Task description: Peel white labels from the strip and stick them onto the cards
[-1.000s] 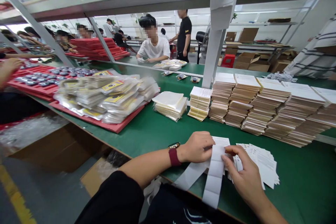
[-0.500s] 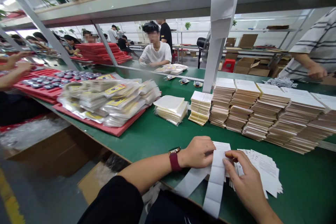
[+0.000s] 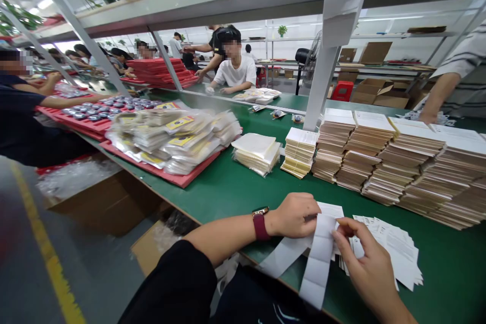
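A white strip of labels (image 3: 317, 263) with crosswise creases hangs over the near edge of the green table. My left hand (image 3: 298, 215), a watch on its wrist, is closed at the strip's upper end; its fingertips are partly hidden. From the other side, my right hand (image 3: 366, 258) pinches the strip's upper edge between thumb and forefinger. Under and behind the strip lies a white printed card (image 3: 331, 209). Beside my right hand, a fanned pile of printed white cards (image 3: 397, 248) rests on the table.
Tall stacks of cards (image 3: 410, 162) line the back right. Wrapped card packs (image 3: 256, 154) lie to their left. Farther left, a red tray (image 3: 186, 180) bears bagged yellow-labelled items. A shelf post (image 3: 321, 88) rises behind the stacks. Co-workers are at the left, across the table and at right.
My view has swung left, so the scene sits farther right. Both hands keep nearly the same hold on the strip. The co-worker at right now reaches down to the white bundle.
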Demonstrator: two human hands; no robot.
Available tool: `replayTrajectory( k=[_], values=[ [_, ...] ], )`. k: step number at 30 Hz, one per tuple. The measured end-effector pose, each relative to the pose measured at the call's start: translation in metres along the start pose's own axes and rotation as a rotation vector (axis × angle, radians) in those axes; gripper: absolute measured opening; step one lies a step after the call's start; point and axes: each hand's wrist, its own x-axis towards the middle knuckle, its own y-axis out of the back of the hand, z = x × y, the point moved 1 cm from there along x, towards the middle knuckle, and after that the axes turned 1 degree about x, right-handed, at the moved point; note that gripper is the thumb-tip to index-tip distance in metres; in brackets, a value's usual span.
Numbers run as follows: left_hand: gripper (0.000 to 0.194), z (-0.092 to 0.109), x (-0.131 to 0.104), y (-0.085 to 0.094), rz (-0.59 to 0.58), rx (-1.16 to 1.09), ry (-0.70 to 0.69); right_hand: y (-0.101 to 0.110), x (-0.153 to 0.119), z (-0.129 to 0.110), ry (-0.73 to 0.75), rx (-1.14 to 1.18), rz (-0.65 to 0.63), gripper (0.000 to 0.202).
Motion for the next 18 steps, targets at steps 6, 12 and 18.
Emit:
replayTrajectory(
  k=[6, 12, 18],
  values=[
    [0.014, 0.0019, 0.0015, 0.0023, 0.022, -0.017, -0.008, 0.0008, 0.0008, -0.0005, 0.033, -0.013, -0.002, 0.017],
    [0.014, 0.0019, 0.0016, 0.0019, -0.004, 0.004, 0.003, 0.0015, 0.0008, -0.0027, 0.018, 0.006, -0.004, 0.017],
    [0.015, 0.0033, 0.0029, 0.0031, 0.053, -0.034, -0.013, 0.0011, 0.0023, -0.0036, 0.049, -0.004, -0.001, 0.015]
  ],
)
